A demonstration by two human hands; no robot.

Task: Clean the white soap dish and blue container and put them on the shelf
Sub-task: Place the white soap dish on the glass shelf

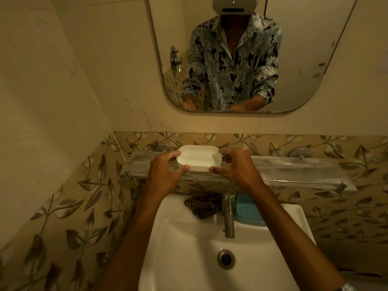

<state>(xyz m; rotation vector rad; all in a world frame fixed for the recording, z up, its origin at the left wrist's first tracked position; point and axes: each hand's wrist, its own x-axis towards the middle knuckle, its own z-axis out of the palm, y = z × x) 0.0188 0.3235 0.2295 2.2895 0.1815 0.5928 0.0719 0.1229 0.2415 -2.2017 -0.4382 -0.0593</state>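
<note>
The white soap dish (198, 157) is an oval plastic tray, held over the glass shelf (294, 169) under the mirror. My left hand (165, 171) pinches its left end between thumb and fingers. My right hand (235, 166) pinches its right end the same way. Whether the dish rests on the shelf or hovers just above it I cannot tell. The blue container (247, 211) sits on the back rim of the sink, right of the tap, partly hidden behind it and my right forearm.
A white sink (180, 238) lies below, with a chrome tap (228, 213) at its back and a drain (226, 258). A dark striped cloth (202, 204) lies on the rim left of the tap. A mirror (241, 59) hangs above the shelf.
</note>
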